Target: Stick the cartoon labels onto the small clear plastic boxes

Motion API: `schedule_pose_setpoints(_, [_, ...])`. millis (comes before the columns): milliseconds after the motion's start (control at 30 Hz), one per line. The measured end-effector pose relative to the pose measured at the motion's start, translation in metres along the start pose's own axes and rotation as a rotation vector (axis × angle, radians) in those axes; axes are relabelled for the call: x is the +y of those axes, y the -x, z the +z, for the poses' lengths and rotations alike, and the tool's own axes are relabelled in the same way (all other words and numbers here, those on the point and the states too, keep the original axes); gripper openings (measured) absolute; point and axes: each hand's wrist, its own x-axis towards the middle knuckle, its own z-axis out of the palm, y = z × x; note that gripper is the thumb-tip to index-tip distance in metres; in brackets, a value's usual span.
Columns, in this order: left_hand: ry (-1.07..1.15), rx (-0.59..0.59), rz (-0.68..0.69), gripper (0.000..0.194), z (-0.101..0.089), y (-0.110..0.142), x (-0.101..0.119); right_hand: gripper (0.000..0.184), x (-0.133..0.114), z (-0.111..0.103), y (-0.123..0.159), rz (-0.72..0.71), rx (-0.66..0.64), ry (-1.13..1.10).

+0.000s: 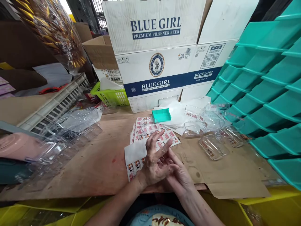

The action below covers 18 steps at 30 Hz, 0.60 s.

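Note:
My left hand [154, 160] lies over my right hand [180, 174] just above the near edge of the wooden table [98, 163]. The left fingers are spread and raised, and its thumb touches the right hand's fingers. The right hand's fingers are mostly hidden under the left hand. A small clear piece may be between them, but I cannot make it out. Under and beyond the hands lie sheets of printed red-and-white labels [152, 133]. A small teal tray [161, 115] sits behind the labels.
Clear plastic boxes [213, 146] lie at the right; a pile of clear plastic lids [68, 131] is at the left. Stacked teal trays [265, 91] rise on the right. A beer carton [162, 53], a green basket [110, 95] and a white crate [54, 106] stand behind.

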Motion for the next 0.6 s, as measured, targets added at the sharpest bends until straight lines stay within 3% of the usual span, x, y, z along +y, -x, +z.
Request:
schedule_pose_setpoints(233, [-0.153,-0.074,0.104,0.094,0.001,0.0,0.002,0.033,-0.008,0.005,0.011,-0.016,-0.008,0.07])
schedule_pose_setpoints(367, [-0.187,-0.089,0.124,0.094,-0.003,0.005,0.0,0.022,-0.013,-0.002,0.017,-0.088,0.078,0.114])
schedule_pose_setpoints(500, [-0.173,-0.069,0.075,0.077,-0.02,-0.005,-0.011,0.014,-0.028,-0.018,0.021,-0.429,0.223,0.41])
schedule_pose_setpoints(600, [-0.074,-0.01,-0.113,0.054,-0.031,-0.037,-0.031,0.007,-0.04,-0.021,0.024,-0.663,0.212,0.7])
